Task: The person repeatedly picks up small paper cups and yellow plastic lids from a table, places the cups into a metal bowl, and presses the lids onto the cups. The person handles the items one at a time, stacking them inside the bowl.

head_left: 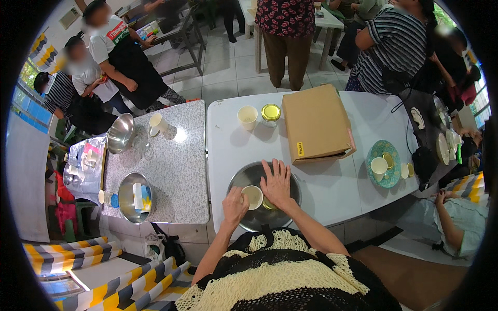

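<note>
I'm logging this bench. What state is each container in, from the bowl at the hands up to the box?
Steel bowl: upright, uncovered
Cup in bowl: uncovered, gripped by left hand
Glass jar: gold lid on
Standing cup: upright, uncovered
Cardboard box: top closed, dark gap at near edge

A mixing bowl point(249, 175) lies under the left fingers point(237, 196) and right fingers point(276, 168), a paper cup point(252, 198) between them within its rim. Beyond the fingers stand a second paper cup point(248, 118) and a lidded jar point(270, 115); beyond and right, a cardboard box point(317, 124); farther right, a plate point(377, 150).
</note>
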`<state>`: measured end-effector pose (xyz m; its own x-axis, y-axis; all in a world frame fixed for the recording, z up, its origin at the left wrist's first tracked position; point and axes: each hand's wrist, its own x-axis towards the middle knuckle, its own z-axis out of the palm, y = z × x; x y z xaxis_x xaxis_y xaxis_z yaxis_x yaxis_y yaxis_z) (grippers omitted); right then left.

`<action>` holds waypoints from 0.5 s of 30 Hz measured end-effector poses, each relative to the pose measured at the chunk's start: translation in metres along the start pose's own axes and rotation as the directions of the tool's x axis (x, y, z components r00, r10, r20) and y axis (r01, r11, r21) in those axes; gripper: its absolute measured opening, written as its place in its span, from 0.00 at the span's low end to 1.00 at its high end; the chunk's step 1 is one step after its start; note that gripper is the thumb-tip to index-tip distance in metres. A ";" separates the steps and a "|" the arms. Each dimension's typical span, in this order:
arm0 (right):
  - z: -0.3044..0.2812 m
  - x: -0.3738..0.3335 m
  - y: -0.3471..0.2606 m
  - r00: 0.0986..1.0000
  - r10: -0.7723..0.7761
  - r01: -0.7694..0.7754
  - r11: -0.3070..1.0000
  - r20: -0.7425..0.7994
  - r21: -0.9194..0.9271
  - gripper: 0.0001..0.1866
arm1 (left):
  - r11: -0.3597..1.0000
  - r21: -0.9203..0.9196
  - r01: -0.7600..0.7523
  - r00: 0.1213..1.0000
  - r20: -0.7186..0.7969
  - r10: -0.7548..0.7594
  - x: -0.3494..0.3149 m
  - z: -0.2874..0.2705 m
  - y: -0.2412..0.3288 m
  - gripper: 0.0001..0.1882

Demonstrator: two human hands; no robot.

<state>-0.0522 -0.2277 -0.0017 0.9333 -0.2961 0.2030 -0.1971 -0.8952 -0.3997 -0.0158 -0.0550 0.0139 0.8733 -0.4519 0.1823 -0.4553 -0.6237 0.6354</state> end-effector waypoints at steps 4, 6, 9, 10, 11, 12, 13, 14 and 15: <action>0.002 0.003 -0.001 1.000 0.008 -0.008 1.000 -0.003 -0.009 0.34 | 0.997 -0.081 0.016 0.998 -0.053 -0.020 0.003 0.002 0.003 0.08; 0.004 0.006 -0.002 1.000 0.005 -0.006 1.000 -0.013 -0.014 0.33 | 0.995 -0.095 -0.009 0.992 -0.124 -0.003 0.005 0.003 0.003 0.10; 0.006 0.009 -0.003 1.000 0.012 -0.012 1.000 -0.003 -0.020 0.33 | 0.996 -0.081 0.026 0.997 -0.064 -0.031 0.004 0.004 -0.003 0.10; 0.006 0.010 -0.001 1.000 0.010 -0.010 1.000 -0.011 -0.018 0.33 | 0.997 -0.078 0.020 0.997 -0.070 -0.025 0.005 0.005 -0.004 0.09; 0.006 0.009 -0.001 1.000 0.008 -0.009 1.000 -0.020 -0.016 0.32 | 0.997 -0.074 0.014 0.997 -0.076 -0.019 0.006 0.006 -0.004 0.09; 0.005 0.008 -0.001 1.000 0.007 -0.007 1.000 -0.028 -0.013 0.32 | 0.998 -0.070 0.007 0.997 -0.082 -0.013 0.006 0.006 -0.005 0.09; 0.005 0.007 0.000 1.000 0.008 -0.008 1.000 -0.023 -0.015 0.32 | 0.998 -0.056 0.014 0.997 -0.073 -0.018 0.006 0.006 -0.003 0.09; 0.006 0.007 0.001 0.999 0.011 -0.012 1.000 -0.030 -0.008 0.32 | 0.999 -0.043 0.021 0.998 -0.063 -0.024 0.006 0.005 -0.001 0.09; 0.006 0.007 0.001 0.999 0.015 -0.015 1.000 -0.037 -0.001 0.32 | 0.999 -0.029 0.028 0.998 -0.054 -0.029 0.007 0.005 0.001 0.09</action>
<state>-0.0442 -0.2288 -0.0063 0.9186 -0.3216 0.2297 -0.2115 -0.8910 -0.4017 -0.0107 -0.0617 0.0119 0.8944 -0.3982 0.2038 -0.4256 -0.6174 0.6615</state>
